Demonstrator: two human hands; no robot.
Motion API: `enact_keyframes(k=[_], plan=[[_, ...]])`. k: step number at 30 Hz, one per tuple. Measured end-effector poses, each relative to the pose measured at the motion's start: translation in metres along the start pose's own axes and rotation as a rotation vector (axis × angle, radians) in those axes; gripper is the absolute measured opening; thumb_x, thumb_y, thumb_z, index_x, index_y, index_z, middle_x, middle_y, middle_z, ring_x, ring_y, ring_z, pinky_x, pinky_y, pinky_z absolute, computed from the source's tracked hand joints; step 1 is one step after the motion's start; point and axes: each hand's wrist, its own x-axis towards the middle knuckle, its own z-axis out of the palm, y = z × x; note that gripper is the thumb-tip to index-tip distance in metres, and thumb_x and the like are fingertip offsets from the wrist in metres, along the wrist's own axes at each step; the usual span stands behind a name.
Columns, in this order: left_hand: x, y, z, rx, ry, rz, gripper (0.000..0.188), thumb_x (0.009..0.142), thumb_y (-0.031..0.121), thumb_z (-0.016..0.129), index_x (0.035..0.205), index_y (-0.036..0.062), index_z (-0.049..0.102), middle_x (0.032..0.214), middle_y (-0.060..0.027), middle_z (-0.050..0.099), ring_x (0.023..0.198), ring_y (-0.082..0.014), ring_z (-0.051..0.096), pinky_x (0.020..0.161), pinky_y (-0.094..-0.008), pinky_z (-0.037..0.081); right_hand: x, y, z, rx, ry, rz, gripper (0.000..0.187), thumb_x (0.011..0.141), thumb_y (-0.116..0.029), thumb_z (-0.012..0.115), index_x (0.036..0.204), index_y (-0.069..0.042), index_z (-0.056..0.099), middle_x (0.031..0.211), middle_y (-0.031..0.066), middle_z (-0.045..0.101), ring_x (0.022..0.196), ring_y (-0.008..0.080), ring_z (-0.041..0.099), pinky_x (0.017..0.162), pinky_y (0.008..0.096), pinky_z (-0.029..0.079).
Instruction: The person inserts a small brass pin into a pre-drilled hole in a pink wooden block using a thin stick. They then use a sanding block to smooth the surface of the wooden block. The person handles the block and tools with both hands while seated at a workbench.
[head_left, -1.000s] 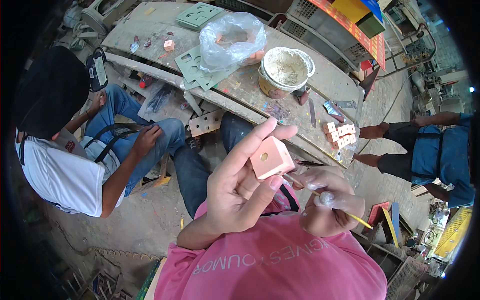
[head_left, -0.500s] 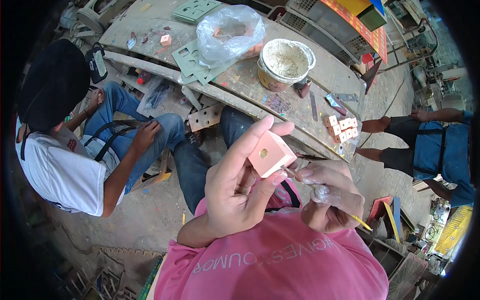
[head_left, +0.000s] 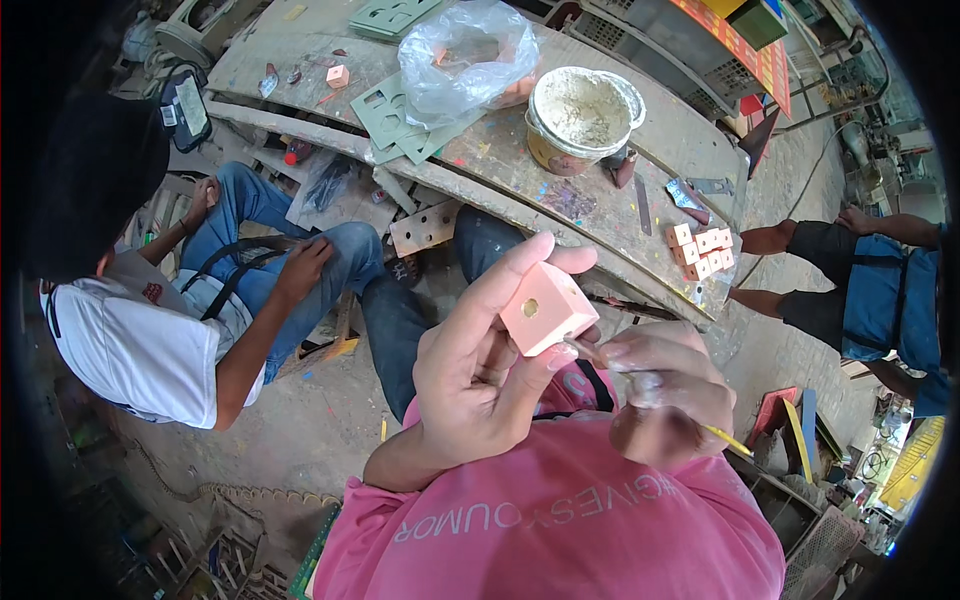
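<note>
My left hand (head_left: 470, 395) pinches a pink cube-shaped block (head_left: 545, 308) between thumb and fingers, above my lap. A round hole shows on the block's facing side, with smaller marks on other faces. Closed around a thin tool with a yellow end (head_left: 727, 439) is my right hand (head_left: 672, 390), its fingertips smeared with something pale. The tool's other end meets the block's lower right side, close to my left thumb; its exact kind I cannot make out. Several similar pink blocks (head_left: 702, 250) sit grouped on the worktable's (head_left: 300, 50) right end.
On the table stand a bucket of whitish paste (head_left: 556, 155), a clear plastic bag (head_left: 465, 75) and green cut-out plates (head_left: 385, 112). A scraper (head_left: 688, 200) lies by the blocks. One person (head_left: 160, 330) sits at left; another (head_left: 890, 290) stands at right.
The whole view has shifted slightly, so the table's things appear a little farther right. My right hand has turned slightly at the block; both hands keep their hold.
</note>
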Motion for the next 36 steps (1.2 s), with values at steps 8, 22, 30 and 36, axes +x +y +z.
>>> enact_keyframes(k=[8,22,30,36], plan=[[0.000,-0.001,0.001,-0.031,0.005,-0.021,0.056,0.087,-0.004,0.054,0.136,-0.0096,0.027,0.127,-0.0280,0.048,0.100,-0.0161,0.057,0.084,-0.0262,0.047,0.001,0.003,0.001,-0.103,0.008,-0.003,0.007,0.086,0.001,0.051,0.093,0.000,0.050,0.086,0.0191,0.063,0.072,0.0269,0.062,0.061,0.0338,0.051],[-0.001,0.001,0.002,0.028,0.005,-0.036,0.056,0.086,-0.007,0.053,0.136,-0.0098,0.028,0.127,-0.0285,0.048,0.102,-0.0173,0.056,0.086,-0.0273,0.047,0.009,-0.001,-0.007,-0.065,-0.090,0.024,0.010,0.082,0.005,0.053,0.090,0.000,0.051,0.087,0.0191,0.064,0.073,0.0277,0.063,0.060,0.0317,0.051],[-0.002,0.000,0.002,-0.014,-0.010,-0.020,0.057,0.086,-0.008,0.052,0.136,-0.0098,0.027,0.128,-0.0298,0.046,0.102,-0.0180,0.057,0.086,-0.0284,0.048,0.004,0.000,-0.008,-0.096,-0.069,0.009,0.009,0.082,0.004,0.053,0.091,0.001,0.051,0.087,0.0191,0.063,0.073,0.0275,0.063,0.060,0.0333,0.051],[-0.002,-0.004,0.000,0.013,-0.018,0.008,0.057,0.086,-0.008,0.052,0.136,-0.0098,0.027,0.128,-0.0303,0.046,0.101,-0.0184,0.057,0.086,-0.0283,0.048,0.006,-0.003,-0.007,-0.080,-0.074,0.034,0.011,0.081,0.006,0.053,0.090,0.000,0.050,0.085,0.0186,0.063,0.074,0.0281,0.063,0.062,0.0334,0.052]])
